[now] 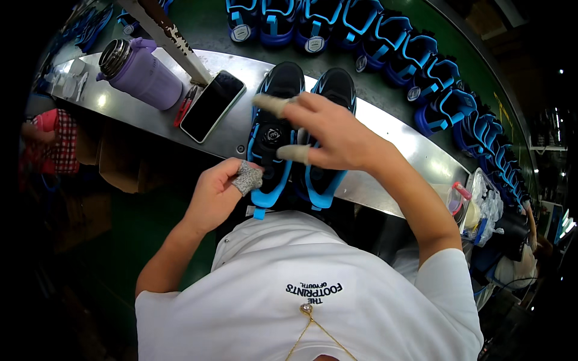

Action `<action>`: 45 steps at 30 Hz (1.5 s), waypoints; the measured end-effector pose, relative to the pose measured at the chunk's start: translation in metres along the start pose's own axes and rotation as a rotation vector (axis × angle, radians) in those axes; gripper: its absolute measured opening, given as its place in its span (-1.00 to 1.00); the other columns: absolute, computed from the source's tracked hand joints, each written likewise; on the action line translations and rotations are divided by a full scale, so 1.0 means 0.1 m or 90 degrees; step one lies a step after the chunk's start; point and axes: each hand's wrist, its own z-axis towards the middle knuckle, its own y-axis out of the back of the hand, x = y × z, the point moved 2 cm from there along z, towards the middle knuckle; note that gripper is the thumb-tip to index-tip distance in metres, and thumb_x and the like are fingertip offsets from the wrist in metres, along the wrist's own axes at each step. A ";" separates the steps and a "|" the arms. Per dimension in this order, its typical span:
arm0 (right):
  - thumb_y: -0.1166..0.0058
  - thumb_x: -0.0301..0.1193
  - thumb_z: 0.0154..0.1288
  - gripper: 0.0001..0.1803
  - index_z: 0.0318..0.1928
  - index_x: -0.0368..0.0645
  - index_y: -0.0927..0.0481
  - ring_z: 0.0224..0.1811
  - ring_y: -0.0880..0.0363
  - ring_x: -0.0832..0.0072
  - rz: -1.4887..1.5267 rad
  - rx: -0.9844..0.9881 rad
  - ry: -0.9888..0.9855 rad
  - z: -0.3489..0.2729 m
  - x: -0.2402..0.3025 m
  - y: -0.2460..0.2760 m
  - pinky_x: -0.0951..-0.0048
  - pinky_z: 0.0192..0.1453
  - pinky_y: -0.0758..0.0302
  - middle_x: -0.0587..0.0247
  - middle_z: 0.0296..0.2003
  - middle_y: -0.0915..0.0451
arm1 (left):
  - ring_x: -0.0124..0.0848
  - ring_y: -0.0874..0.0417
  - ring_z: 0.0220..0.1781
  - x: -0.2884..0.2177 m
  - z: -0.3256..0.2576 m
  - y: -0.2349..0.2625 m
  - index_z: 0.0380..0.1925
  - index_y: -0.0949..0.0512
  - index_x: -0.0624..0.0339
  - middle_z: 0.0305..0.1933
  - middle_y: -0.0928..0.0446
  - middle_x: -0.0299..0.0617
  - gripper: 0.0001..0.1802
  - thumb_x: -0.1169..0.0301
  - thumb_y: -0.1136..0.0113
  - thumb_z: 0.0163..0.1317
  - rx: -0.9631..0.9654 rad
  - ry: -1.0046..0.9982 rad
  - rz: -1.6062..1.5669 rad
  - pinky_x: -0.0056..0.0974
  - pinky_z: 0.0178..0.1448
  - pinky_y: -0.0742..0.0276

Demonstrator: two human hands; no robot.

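Observation:
Two black sneakers (279,132) with bright blue trim lie side by side in front of me, toes pointing away. The left one has a round dial on its tongue. My left hand (220,189) is closed at that shoe's collar, gripping its edge; a grey knitted cover wraps its thumb, and some fingertips are hidden. Over the pair, my right hand (328,135) is spread with thumb and index finger apart, both in beige finger covers. Nothing shows between those fingers, and the right sneaker (335,90) is partly hidden beneath this hand.
On the metal bench (385,129) lie a phone (214,107) and red-handled snips (185,106), beside a purple flask (141,75). A post (171,42) rises behind them. Several similar shoes (391,42) line the green belt beyond. A tray (472,201) of small items sits right.

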 end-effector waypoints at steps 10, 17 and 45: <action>-0.24 -0.27 0.24 -0.29 0.42 0.27 -0.35 -0.18 -0.49 0.22 -0.135 0.082 0.064 0.00 0.06 -0.33 0.29 -0.08 -0.51 0.24 -0.21 -0.54 | -0.24 -0.57 -0.16 -0.04 -0.18 -0.29 -0.02 -0.59 0.22 -0.14 -0.60 -0.06 -0.75 0.40 -0.19 0.34 0.075 -0.162 0.252 -0.21 0.01 -0.50; -0.05 -0.25 0.46 -0.56 0.27 -0.10 -0.49 -0.40 -0.46 0.53 0.059 -0.211 -0.223 -0.50 -0.20 0.48 0.47 -0.22 -0.47 0.22 -0.39 -0.57 | 0.15 -0.60 -0.07 -0.30 0.03 -0.97 0.20 -0.49 0.08 -0.16 -0.60 0.19 -0.58 0.29 0.07 0.40 0.190 -0.153 0.619 0.03 0.06 -0.55; -0.18 0.36 -0.04 -0.24 -0.24 -0.12 -0.78 -0.11 -0.71 0.08 -0.238 -0.117 -0.441 4.41 -1.21 0.01 0.21 -0.02 -0.62 0.04 -0.22 -0.73 | 0.12 -0.61 -0.31 -0.72 0.74 1.79 -0.05 -0.66 -0.03 -0.36 -0.50 0.22 -0.68 0.20 -0.12 0.24 0.270 -0.064 0.628 0.07 -0.26 -0.59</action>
